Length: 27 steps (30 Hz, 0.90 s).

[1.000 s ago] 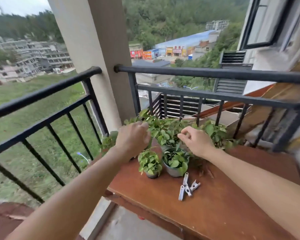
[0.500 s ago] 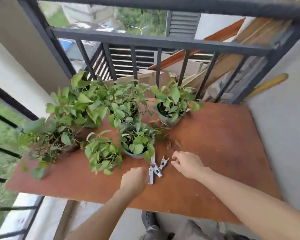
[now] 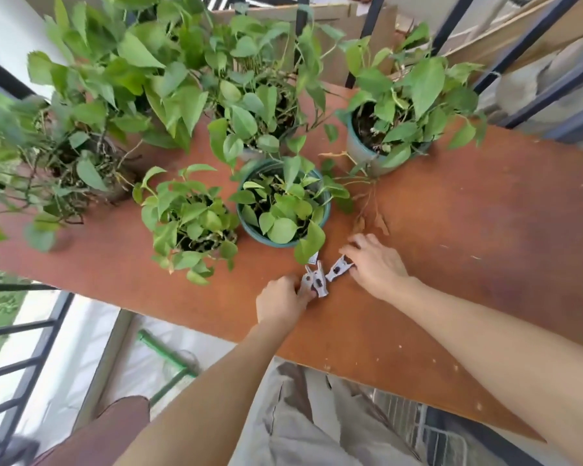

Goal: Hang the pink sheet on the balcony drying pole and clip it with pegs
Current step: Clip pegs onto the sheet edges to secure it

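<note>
Item: pegs, grey plastic, three visible, lying on a red-brown counter [image 3: 468,250] just in front of the plant pots. Two grey pegs [image 3: 314,281] lie crossed and touching; the left hand [image 3: 280,301] has its fingers [image 3: 299,291] curled and pinching their near ends, with the open tips of the pegs pointing away from the fingers toward the green pot [image 3: 249,227]. The third peg [image 3: 338,268] lies just to the right of that pair, tilted, its near end against the fingers [image 3: 352,249] of the right hand [image 3: 376,269]. Those fingers are bent and drawn together over the peg's end, but whether they grip it or only touch it cannot be told from this angle. The two hands are close together, the three pegs between them. Beyond the fingertips: the green pot with broad leaves, one leaf hanging over the counter down to the pair of pegs. A small leafy plant [image 3: 189,220] stands left of the left hand's fingers. A grey pot [image 3: 359,151] stands well beyond the right hand's fingers, with dry brown leaves [image 3: 371,220] lying between it and them. Larger leafy plants [image 3: 142,79] fill the far left of the counter. A dark metal railing [image 3: 532,48] runs behind the plants. Below the counter's near edge show khaki trousers [image 3: 317,428] and a green rod [image 3: 164,353] on the floor.
</note>
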Tool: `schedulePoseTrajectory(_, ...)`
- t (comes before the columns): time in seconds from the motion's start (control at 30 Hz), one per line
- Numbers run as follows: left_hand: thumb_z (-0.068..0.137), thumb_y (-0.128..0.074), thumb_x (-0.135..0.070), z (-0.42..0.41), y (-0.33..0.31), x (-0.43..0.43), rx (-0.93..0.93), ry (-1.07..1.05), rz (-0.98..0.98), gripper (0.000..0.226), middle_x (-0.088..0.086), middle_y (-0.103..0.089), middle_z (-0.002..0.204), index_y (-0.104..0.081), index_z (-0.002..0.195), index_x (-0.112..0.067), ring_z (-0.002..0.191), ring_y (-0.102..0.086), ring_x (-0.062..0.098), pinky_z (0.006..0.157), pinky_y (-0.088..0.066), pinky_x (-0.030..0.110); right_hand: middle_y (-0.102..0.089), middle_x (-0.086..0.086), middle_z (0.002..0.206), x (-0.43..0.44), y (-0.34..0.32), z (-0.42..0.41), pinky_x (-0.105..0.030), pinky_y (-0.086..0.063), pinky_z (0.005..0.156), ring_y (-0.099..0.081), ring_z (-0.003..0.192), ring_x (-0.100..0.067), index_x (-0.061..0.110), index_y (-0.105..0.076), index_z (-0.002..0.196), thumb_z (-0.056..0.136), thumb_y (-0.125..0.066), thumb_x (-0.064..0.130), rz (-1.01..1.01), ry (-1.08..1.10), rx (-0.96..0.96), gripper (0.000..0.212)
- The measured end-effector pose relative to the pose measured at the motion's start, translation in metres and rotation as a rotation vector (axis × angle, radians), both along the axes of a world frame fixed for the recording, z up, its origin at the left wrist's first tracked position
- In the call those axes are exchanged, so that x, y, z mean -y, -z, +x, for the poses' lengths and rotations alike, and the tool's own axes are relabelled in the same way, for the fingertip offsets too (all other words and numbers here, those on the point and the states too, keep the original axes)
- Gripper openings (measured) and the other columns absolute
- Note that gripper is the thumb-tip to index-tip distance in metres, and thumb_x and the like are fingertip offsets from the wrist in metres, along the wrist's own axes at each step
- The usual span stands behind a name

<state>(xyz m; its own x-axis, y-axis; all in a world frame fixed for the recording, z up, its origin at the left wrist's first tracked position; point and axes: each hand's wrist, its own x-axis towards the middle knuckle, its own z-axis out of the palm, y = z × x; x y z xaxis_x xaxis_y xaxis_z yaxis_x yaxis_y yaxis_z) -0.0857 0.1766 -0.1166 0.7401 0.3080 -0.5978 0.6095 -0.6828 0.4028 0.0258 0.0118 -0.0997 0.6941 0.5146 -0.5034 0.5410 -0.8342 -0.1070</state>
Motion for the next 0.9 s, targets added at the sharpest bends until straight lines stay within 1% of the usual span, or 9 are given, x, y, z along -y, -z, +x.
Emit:
schedulePoseTrajectory(0.2, 0.079, -0.065, -0.035, -0.016, -0.016, 0.009, 0.037, -0.107, 0.014, 0.023, 0.007, -0.055, 0.100, -0.059, 0.080, -0.013, 0.092, -0.057, 0.030, 0.069, -0.046, 0.036, -0.061, 0.001, 0.108, 0.029, -0.025, -0.009, -0.035, -0.046, 0.077, -0.054, 0.103, -0.022, 0.020, -0.056, 0.110, 0.085, -0.059, 0.028, 0.103, 0.045, 0.009, 0.026)
schedulePoseTrajectory(0.33, 0.082, -0.065, -0.035, -0.039, -0.049, 0.009, 0.125, -0.243, 0.041, 0.031, 0.006, -0.057, 0.078, -0.047, 0.074, -0.011, 0.082, -0.059, 0.033, 0.061, -0.040, 0.037, -0.057, 0.005, 0.105, 0.046, -0.061, -0.013, -0.031, -0.041, 0.071, -0.054, 0.099, -0.018, 0.022, -0.057, 0.109, 0.083, -0.060, 0.029, 0.232, -0.024, 0.042, 0.027)
schedulePoseTrajectory(0.4, 0.081, -0.068, -0.032, -0.053, -0.069, 0.007, 0.204, -0.334, 0.040, 0.028, 0.003, -0.059, 0.075, -0.050, 0.084, -0.010, 0.082, -0.059, 0.032, 0.062, -0.041, 0.037, -0.053, 0.006, 0.102, 0.040, -0.081, -0.013, -0.031, -0.038, 0.068, -0.053, 0.095, -0.017, 0.020, -0.056, 0.103, 0.080, -0.063, 0.032, 0.284, -0.071, 0.048, 0.026)
schedulePoseTrajectory(0.47, 0.078, -0.072, -0.030, -0.069, -0.088, 0.003, 0.270, -0.420, 0.050, 0.041, 0.005, -0.064, 0.085, -0.052, 0.110, -0.012, 0.087, -0.059, 0.030, 0.069, -0.045, 0.037, -0.052, 0.007, 0.094, 0.024, -0.101, -0.015, -0.032, -0.035, 0.064, -0.055, 0.085, -0.020, 0.020, -0.052, 0.093, 0.079, -0.064, 0.032, 0.328, -0.098, 0.036, 0.022)
schedulePoseTrajectory(0.53, 0.079, -0.073, -0.030, -0.089, -0.108, -0.004, 0.332, -0.475, 0.087, 0.057, 0.007, -0.065, 0.100, -0.049, 0.128, -0.015, 0.097, -0.057, 0.028, 0.078, -0.043, 0.034, -0.056, 0.006, 0.086, 0.000, -0.123, -0.021, -0.035, -0.041, 0.064, -0.056, 0.079, -0.023, 0.019, -0.051, 0.089, 0.077, -0.065, 0.029, 0.399, -0.149, 0.007, 0.021)
schedulePoseTrajectory(0.63, 0.080, -0.072, -0.029, -0.125, -0.142, -0.023, 0.419, -0.508, 0.169, 0.045, 0.004, -0.060, 0.106, -0.058, 0.121, -0.018, 0.100, -0.056, 0.023, 0.080, -0.039, 0.030, -0.063, 0.002, 0.092, -0.042, -0.155, -0.040, -0.035, -0.047, 0.074, -0.060, 0.087, -0.022, 0.019, -0.063, 0.099, 0.077, -0.066, 0.026, 0.546, -0.305, -0.013, 0.023)
schedulePoseTrajectory(0.73, 0.079, -0.071, -0.024, -0.171, -0.183, -0.045, 0.482, -0.552, 0.269, 0.035, 0.000, -0.057, 0.104, -0.058, 0.112, -0.022, 0.097, -0.058, 0.025, 0.080, -0.046, 0.035, -0.063, -0.001, 0.093, -0.088, -0.192, -0.070, -0.037, -0.049, 0.076, -0.061, 0.087, -0.023, 0.018, -0.069, 0.106, 0.078, -0.069, 0.029, 0.691, -0.434, -0.015, 0.030)
schedulePoseTrajectory(0.8, 0.082, -0.067, -0.021, -0.205, -0.215, -0.058, 0.517, -0.592, 0.365, 0.034, 0.001, -0.061, 0.109, -0.054, 0.114, -0.023, 0.101, -0.059, 0.027, 0.080, -0.048, 0.038, -0.062, 0.000, 0.090, -0.118, -0.220, -0.096, -0.037, -0.049, 0.073, -0.060, 0.083, -0.022, 0.019, -0.069, 0.099, 0.076, -0.072, 0.035, 0.789, -0.504, -0.001, 0.028)
schedulePoseTrajectory(0.9, 0.085, -0.057, -0.013, -0.257, -0.261, -0.071, 0.528, -0.640, 0.529, 0.038, 0.010, -0.066, 0.107, -0.048, 0.121, -0.020, 0.096, -0.060, 0.034, 0.073, -0.047, 0.040, -0.063, 0.003, 0.093, -0.157, -0.265, -0.141, -0.037, -0.050, 0.072, -0.061, 0.081, -0.019, 0.019, -0.061, 0.078, 0.069, -0.075, 0.037, 0.882, -0.586, 0.003, 0.024)
